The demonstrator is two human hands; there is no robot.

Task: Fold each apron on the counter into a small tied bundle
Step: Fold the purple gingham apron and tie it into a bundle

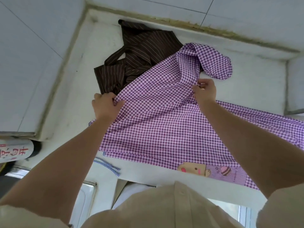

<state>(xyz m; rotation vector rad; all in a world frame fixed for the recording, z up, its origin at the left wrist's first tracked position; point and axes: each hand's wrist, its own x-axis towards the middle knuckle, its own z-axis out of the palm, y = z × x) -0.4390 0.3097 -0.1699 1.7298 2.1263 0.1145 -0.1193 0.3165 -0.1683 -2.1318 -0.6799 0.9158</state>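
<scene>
- Writing: red characters run along a white cylinder at the near left edge. I cannot read them from here.
- Print on the purple checked apron: its near pocket shows 1 tan cartoon animal face with pink cheeks and 1 cupcake. The small lettering beside them is too tiny for me to make out.
- I count 2 aprons. The purple one is thin gingham cloth, spread across the middle and right of the white counter, with its far part lifted into a fold.
- The brown striped apron lies crumpled at the far left of the counter, partly under the purple cloth.
- The person's left hand pinches the left end of the fold, fingers curled into the cloth.
- The right hand pinches gathered cloth at the right end, just near of a wide loop of the same gingham.
- 1 blue-and-white striped strap lies by the near counter edge, left of the pocket.
</scene>
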